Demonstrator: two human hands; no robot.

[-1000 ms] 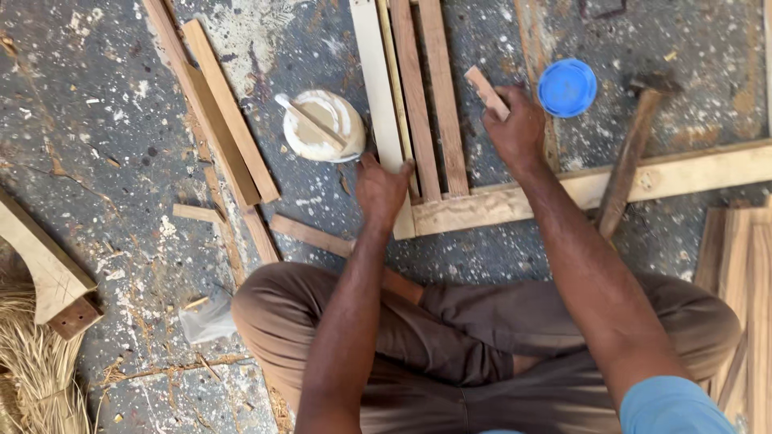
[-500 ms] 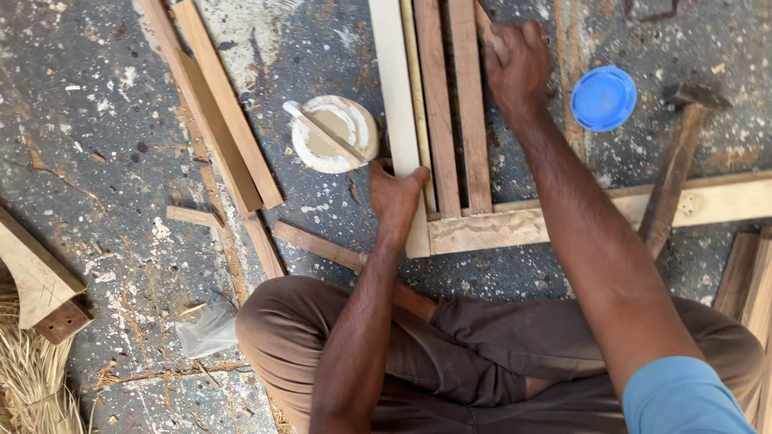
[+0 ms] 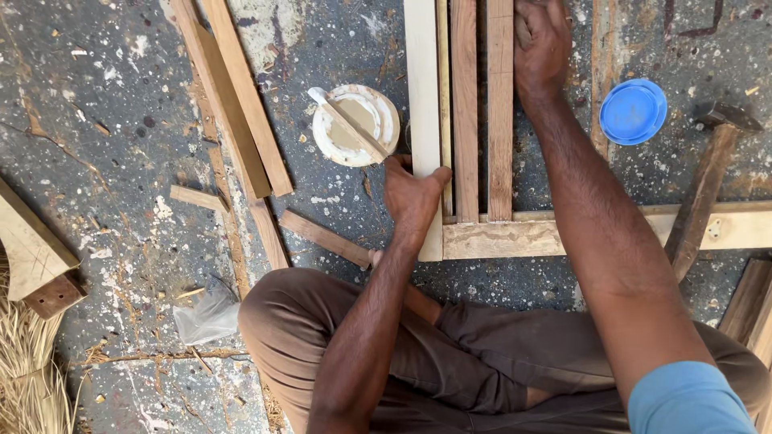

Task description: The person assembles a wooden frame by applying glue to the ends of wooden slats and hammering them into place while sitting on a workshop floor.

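Running off the top edge, the upright slats [image 3: 465, 104] hide their far ends; lengthwise they stand square to the crosspiece [image 3: 563, 237]. Left hand [image 3: 412, 193] presses the pale slat [image 3: 423, 80]; right hand [image 3: 543, 44] clasps another slat, above the crosspiece.

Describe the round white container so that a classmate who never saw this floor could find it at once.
Start at the pale wooden slat pressed by the left hand. Just left of it, on the speckled grey floor, sits the round white container. Only it has a flat stick lying across its top; the blue lid is bare.
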